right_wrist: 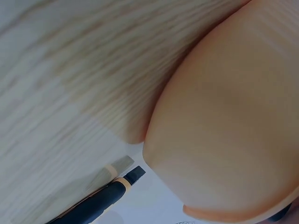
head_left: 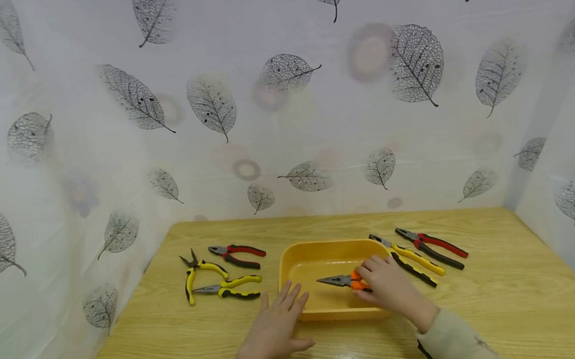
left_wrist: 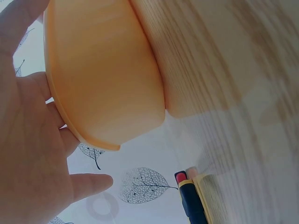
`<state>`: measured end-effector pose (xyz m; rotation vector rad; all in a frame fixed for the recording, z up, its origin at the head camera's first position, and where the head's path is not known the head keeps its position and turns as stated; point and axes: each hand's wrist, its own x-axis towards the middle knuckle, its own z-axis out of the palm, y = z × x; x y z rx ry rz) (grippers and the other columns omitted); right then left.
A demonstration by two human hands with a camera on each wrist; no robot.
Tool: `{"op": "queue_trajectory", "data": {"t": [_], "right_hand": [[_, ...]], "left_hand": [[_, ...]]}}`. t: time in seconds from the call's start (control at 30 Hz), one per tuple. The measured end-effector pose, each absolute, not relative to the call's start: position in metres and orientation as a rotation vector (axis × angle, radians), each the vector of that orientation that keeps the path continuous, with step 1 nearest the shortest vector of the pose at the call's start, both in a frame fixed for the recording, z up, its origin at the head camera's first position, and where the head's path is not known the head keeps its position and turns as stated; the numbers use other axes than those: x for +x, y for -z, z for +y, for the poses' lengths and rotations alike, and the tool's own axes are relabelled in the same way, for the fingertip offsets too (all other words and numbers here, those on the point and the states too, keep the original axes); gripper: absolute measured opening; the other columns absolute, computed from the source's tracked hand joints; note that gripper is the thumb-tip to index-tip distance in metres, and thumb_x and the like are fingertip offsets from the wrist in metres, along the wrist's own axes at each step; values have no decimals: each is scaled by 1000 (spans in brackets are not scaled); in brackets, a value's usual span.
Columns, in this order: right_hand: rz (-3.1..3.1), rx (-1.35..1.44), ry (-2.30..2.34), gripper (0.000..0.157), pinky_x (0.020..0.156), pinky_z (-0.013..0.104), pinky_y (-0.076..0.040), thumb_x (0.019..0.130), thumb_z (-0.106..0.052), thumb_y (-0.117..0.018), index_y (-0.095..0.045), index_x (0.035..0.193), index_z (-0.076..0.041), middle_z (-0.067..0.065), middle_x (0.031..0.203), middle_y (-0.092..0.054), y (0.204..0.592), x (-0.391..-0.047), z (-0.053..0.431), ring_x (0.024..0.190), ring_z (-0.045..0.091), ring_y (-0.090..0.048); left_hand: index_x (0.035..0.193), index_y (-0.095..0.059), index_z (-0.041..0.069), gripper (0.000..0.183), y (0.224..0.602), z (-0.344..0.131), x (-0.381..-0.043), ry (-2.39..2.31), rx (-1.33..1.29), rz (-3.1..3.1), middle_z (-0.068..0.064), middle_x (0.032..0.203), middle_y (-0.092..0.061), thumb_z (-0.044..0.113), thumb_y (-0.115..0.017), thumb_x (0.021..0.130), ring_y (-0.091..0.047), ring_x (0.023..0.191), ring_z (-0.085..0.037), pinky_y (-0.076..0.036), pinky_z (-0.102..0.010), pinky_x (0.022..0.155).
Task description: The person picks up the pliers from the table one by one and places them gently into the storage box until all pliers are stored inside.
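Observation:
A pair of long-nose pliers with orange handles is gripped in my right hand, inside the yellow plastic bin. Its grey tip points left over the bin's floor; the fingers cover most of its handles. My left hand lies at the bin's near left corner, fingers straight and spread against the rim. From the left wrist, that hand shows its fingers along the bin's edge and its thumb held apart. The right wrist view shows mostly the bin's outer wall.
Left of the bin lie red-black pliers, spread yellow-handled pliers and yellow-black long-nose pliers. To its right are yellow-black pliers and red-black pliers. A leaf-patterned curtain encloses the wooden table.

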<state>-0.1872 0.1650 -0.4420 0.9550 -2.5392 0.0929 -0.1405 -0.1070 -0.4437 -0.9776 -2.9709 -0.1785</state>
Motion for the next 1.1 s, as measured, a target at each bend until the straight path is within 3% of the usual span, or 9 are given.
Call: {"op": "queue_trajectory", "data": {"t": [1.1], "right_hand": [[-2721, 1087, -11, 31, 54, 28, -24, 74, -45, -65, -63, 83, -15, -4, 73, -50, 444, -196, 160, 71, 15, -45]], "left_hand": [[138, -32, 14, 83, 444, -106, -140, 137, -966, -2976, -7, 144, -23, 63, -53, 74, -12, 132, -24, -22, -62, 93]]}}
